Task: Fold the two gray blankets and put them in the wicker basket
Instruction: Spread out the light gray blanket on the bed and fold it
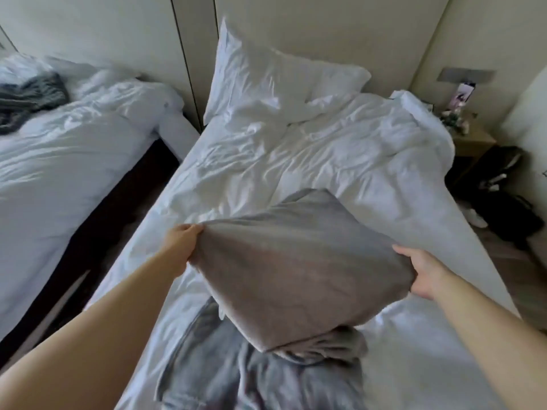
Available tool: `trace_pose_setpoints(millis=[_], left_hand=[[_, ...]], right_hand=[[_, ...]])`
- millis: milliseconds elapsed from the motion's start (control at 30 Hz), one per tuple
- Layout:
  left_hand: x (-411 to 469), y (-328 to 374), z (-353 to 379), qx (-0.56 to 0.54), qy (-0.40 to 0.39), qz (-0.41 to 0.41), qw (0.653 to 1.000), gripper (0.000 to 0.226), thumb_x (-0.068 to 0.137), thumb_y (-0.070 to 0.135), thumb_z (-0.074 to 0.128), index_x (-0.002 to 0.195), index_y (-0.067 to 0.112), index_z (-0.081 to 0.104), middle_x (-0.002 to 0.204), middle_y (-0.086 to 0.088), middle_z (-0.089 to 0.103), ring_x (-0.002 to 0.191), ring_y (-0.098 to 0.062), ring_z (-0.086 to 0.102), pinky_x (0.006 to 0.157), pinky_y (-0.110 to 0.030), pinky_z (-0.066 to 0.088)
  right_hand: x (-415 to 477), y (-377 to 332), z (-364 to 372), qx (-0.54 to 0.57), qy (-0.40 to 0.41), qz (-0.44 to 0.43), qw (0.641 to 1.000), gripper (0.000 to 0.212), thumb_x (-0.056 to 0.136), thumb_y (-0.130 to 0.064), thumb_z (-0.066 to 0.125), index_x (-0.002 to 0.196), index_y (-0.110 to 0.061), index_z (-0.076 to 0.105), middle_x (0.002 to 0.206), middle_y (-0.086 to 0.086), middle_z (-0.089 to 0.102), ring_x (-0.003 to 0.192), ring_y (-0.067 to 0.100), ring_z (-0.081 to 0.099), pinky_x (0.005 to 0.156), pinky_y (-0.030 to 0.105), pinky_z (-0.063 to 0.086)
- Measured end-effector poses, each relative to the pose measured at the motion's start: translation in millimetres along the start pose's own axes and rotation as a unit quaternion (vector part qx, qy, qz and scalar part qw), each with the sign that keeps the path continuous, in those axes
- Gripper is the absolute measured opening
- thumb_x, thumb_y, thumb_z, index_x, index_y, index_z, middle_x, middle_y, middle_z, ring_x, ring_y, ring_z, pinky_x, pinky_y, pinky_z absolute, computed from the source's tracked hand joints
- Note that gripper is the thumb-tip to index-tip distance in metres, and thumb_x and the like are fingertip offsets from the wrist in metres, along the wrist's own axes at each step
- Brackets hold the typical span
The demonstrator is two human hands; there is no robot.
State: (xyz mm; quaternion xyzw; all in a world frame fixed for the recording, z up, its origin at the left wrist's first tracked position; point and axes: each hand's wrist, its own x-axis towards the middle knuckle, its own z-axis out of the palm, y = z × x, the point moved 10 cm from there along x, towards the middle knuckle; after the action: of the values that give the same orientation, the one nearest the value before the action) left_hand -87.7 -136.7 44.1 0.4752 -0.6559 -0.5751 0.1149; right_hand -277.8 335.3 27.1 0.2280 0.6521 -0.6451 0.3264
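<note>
**A:** Item one, and where is it sitting?

**B:** Smooth gray folded blanket [299,267], hanging lifted over the near half of the white-sheeted bed [325,161]. The left hand [180,247] is pinching its left corner. The right hand [421,276] is gripping its right edge, thumb on top.

**A:** Item two?

**B:** Rumpled gray plush blanket [236,377], lying unfolded at the bed's near end, under the first one's lowest corner. Whether the two are touching, I cannot tell.

**A:** The wicker basket?

**B:** Not showing anywhere in view.

**A:** What is threatening to go wrong?

**B:** In my judgement, three things. The folded layers are being held only at two edges, so the sagging middle may be sliding open. The dangling corner may be catching the plush blanket and dragging it along. And with the basket unseen, a turn to find it may be loosening the fold.
</note>
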Motion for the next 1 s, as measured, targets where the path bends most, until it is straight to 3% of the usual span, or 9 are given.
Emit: trace_pose_setpoints(millis=[167, 267, 367, 533, 600, 700, 767, 867, 1000], left_hand=[[-39, -171, -5, 0.16, -0.052, -0.106, 0.98, 0.022, 0.088, 0.024, 0.065, 0.111, 0.021, 0.065, 0.092, -0.01, 0.065, 0.07, -0.025, 0.059, 0.056, -0.027, 0.048], [-77, -250, -11, 0.367, -0.17, -0.142, 0.903, 0.023, 0.097, 0.022, 0.047, 0.115, 0.017, 0.061, 0.114, -0.016, 0.061, 0.093, -0.031, 0.061, 0.071, -0.031, 0.052], [-113, -296, -19, 0.391, -0.24, -0.203, 0.865, 0.016, 0.095, 0.021, 0.038, 0.095, 0.019, 0.054, 0.099, -0.013, 0.061, 0.079, -0.025, 0.057, 0.065, -0.033, 0.049], [-104, -290, -11, 0.35, -0.21, -0.181, 0.895, 0.014, 0.088, 0.013, 0.049, 0.093, 0.01, 0.061, 0.085, -0.015, 0.06, 0.068, -0.028, 0.056, 0.057, -0.03, 0.043], [-94, -271, -3, 0.322, -0.169, -0.147, 0.92, 0.011, 0.087, 0.011, 0.055, 0.096, 0.016, 0.055, 0.085, -0.012, 0.062, 0.077, -0.031, 0.06, 0.065, -0.029, 0.044], [-79, -236, 17, 0.316, -0.151, -0.056, 0.935, 0.011, 0.084, 0.01, 0.06, 0.078, 0.019, 0.056, 0.059, 0.005, 0.061, 0.063, -0.022, 0.057, 0.05, -0.017, 0.042], [-69, -223, 30, 0.351, -0.159, -0.034, 0.922, 0.009, 0.085, 0.02, 0.059, 0.077, 0.016, 0.061, 0.068, -0.001, 0.063, 0.072, -0.024, 0.059, 0.058, -0.023, 0.04], [-45, -217, 31, 0.349, -0.103, -0.082, 0.928, 0.03, 0.085, 0.034, 0.058, 0.105, 0.012, 0.056, 0.093, -0.012, 0.064, 0.09, -0.031, 0.061, 0.071, -0.029, 0.04], [-18, -202, 61, 0.38, -0.128, -0.053, 0.915, 0.043, 0.084, 0.045, 0.06, 0.111, 0.013, 0.053, 0.105, -0.008, 0.062, 0.091, -0.029, 0.057, 0.076, -0.032, 0.042]], right_hand=[[3, 203, -38, -0.07, 0.046, 0.204, 0.975, 0.027, 0.095, -0.025, 0.053, 0.083, -0.003, 0.063, 0.057, 0.019, 0.069, 0.041, 0.03, 0.065, 0.035, 0.041, 0.051], [-24, 295, -58, -0.161, 0.034, 0.295, 0.941, 0.023, 0.096, -0.02, 0.054, 0.092, 0.001, 0.063, 0.062, 0.021, 0.069, 0.043, 0.03, 0.065, 0.035, 0.035, 0.051], [-46, 342, -72, -0.229, 0.006, 0.336, 0.914, 0.021, 0.094, -0.019, 0.059, 0.107, -0.003, 0.065, 0.079, 0.018, 0.074, 0.06, 0.028, 0.069, 0.05, 0.031, 0.054], [-43, 340, -77, -0.17, 0.017, 0.278, 0.945, 0.024, 0.092, -0.011, 0.058, 0.114, -0.001, 0.062, 0.095, 0.018, 0.074, 0.09, 0.032, 0.069, 0.078, 0.043, 0.056], [-36, 326, -76, -0.155, 0.024, 0.244, 0.957, 0.029, 0.091, -0.016, 0.06, 0.116, -0.001, 0.062, 0.095, 0.016, 0.074, 0.091, 0.032, 0.069, 0.078, 0.043, 0.055], [-29, 306, -70, -0.077, 0.036, 0.229, 0.97, 0.041, 0.095, -0.039, 0.053, 0.116, -0.005, 0.064, 0.103, 0.016, 0.073, 0.09, 0.032, 0.071, 0.072, 0.04, 0.057], [-28, 296, -61, -0.021, 0.022, 0.256, 0.966, 0.06, 0.095, -0.057, 0.041, 0.115, -0.006, 0.065, 0.108, 0.018, 0.071, 0.093, 0.035, 0.071, 0.065, 0.037, 0.058], [-26, 280, -42, 0.007, -0.02, 0.278, 0.96, 0.079, 0.09, -0.069, 0.032, 0.107, -0.004, 0.073, 0.113, 0.021, 0.069, 0.098, 0.039, 0.068, 0.067, 0.04, 0.058], [-8, 247, -20, -0.006, -0.036, 0.223, 0.974, 0.05, 0.096, -0.048, 0.045, 0.113, -0.008, 0.068, 0.11, 0.015, 0.071, 0.096, 0.03, 0.07, 0.076, 0.039, 0.052]])
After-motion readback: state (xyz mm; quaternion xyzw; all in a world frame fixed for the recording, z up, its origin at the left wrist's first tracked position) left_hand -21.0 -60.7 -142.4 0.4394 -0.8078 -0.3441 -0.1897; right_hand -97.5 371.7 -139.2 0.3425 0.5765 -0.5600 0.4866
